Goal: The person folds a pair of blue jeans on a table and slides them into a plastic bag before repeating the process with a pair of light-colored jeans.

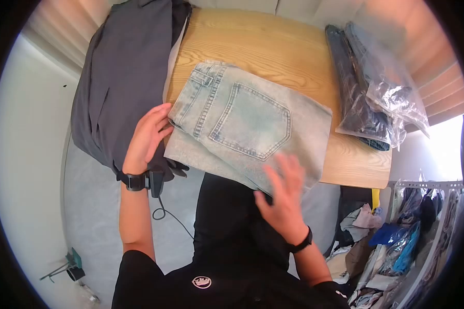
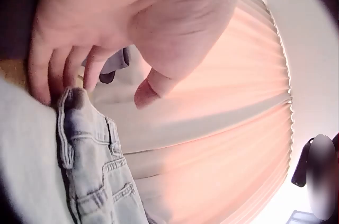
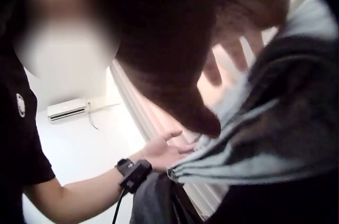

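Note:
Folded light-blue jeans [image 1: 255, 116] lie at the table's near edge in the head view, a stitched back pocket facing up and the waistband to the left. My left hand [image 1: 148, 135] is at the waistband, its fingertips right at the edge. In the left wrist view the thumb [image 2: 148, 92] stands apart from the fingers, near the jeans' waistband [image 2: 79, 123]. Blurred by motion, my right hand [image 1: 284, 198] is over the lower right of the jeans with its fingers spread. The right wrist view shows that hand dark, close to the denim [image 3: 265, 155].
Dark grey garments [image 1: 123, 77] are piled on the left. Bagged jeans [image 1: 368, 92] lie at the right end of the wooden table [image 1: 258, 38]. At the lower right stands a rack [image 1: 428, 226] with packed clothes. A cable [image 1: 172, 215] hangs from the left wrist device.

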A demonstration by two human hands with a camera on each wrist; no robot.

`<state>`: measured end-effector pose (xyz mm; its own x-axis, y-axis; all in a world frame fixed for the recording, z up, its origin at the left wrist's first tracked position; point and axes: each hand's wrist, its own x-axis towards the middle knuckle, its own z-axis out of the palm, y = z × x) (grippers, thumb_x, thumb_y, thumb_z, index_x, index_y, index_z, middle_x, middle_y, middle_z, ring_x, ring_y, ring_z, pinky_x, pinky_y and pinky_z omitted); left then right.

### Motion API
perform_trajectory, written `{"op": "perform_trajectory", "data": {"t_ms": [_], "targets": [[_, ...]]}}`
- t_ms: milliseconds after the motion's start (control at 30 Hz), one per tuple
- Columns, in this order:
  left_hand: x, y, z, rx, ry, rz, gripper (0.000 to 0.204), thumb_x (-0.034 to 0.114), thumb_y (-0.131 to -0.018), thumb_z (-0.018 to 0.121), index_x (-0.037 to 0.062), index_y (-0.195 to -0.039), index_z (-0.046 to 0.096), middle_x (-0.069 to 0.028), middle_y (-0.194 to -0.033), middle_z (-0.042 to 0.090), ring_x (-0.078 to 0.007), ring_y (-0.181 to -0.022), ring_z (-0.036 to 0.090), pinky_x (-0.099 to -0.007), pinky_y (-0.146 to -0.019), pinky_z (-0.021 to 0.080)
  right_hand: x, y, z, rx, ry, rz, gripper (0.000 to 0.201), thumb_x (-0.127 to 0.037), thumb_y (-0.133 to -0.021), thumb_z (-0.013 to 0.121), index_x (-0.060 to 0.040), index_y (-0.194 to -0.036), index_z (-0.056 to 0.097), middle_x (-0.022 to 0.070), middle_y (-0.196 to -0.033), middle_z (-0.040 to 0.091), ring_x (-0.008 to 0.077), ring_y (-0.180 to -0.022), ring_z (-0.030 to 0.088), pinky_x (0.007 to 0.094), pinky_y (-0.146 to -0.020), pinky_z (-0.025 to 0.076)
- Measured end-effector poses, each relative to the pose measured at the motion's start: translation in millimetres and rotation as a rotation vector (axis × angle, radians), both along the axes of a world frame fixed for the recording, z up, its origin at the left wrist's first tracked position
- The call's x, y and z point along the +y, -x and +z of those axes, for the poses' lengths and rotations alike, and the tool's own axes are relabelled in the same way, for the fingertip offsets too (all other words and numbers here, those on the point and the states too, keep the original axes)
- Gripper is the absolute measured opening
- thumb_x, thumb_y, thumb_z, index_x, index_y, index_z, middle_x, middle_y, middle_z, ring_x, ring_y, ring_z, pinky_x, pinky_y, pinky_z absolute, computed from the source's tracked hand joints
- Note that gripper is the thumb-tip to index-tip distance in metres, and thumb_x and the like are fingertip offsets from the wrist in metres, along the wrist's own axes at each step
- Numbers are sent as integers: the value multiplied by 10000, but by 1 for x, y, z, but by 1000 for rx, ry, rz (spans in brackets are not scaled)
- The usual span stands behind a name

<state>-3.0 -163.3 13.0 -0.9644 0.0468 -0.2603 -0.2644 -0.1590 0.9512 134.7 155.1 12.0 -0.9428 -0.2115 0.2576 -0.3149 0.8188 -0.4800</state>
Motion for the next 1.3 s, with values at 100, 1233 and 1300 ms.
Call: {"op": "perform_trajectory", "data": {"t_ms": [100, 1233, 1300], "targets": [[-7, 20, 13, -106, 123, -118, 422, 306, -980, 545, 30, -1297, 513, -51, -1253, 574, -155, -1086, 559, -313, -896, 465, 24, -40, -33, 62, 261, -387, 842, -31, -666, 795, -31, -1398, 380, 223, -1439, 365, 405, -1383, 304, 508, -1122, 283], [87, -46, -11, 642, 1167, -92, 567, 204, -940, 573, -117, -1365, 381, -324, -1421, 342, -430, -1333, 371, -430, -1103, 318, 25, 58, -4, -100, 385, -190, 578, -166, -830, 717, 37, -1310, 467, 254, -1247, 487, 403, -1151, 485, 430, -1001, 401], [93, -53, -19, 623, 1247, -152, 612, 207, -940, 560, -137, -1390, 327, -354, -1487, 240, -473, -1376, 296, -455, -1128, 278, 24, 52, -8, -119, 423, -220, 581, -173, -830, 719, 35, -1313, 472, 252, -1263, 477, 393, -1167, 484, 425, -1008, 397]]}}
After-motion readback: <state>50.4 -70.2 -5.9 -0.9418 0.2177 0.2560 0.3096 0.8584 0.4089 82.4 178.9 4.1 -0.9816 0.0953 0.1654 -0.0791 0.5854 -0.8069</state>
